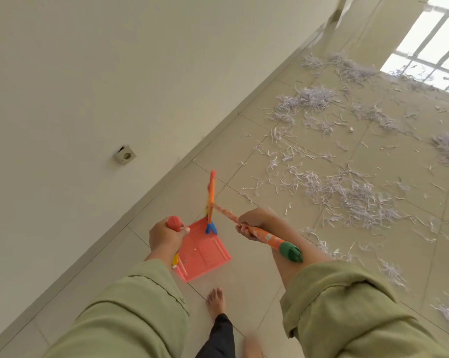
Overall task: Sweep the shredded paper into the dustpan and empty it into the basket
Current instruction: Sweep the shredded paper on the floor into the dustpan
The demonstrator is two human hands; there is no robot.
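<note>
Approach step, no sweeping yet. Left hand (165,237) grips the empty coral plastic dustpan (205,251) by its handle; right hand (254,224) grips the orange patterned broom (246,224). White shredded paper (347,192) strewn on tiled floor (244,275) ahead, right. Basket unseen. Next, likely: lower pan beside nearest strips.

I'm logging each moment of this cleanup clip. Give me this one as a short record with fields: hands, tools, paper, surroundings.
left hand: grips the dustpan handle
right hand: grips the broom handle
dustpan: coral, no paper visible in it
broom head: orange, beyond the dustpan
shredded paper: scattered in clumps over the tiled floor, to the right
wall socket: on the left wall
basket: not in view
</note>
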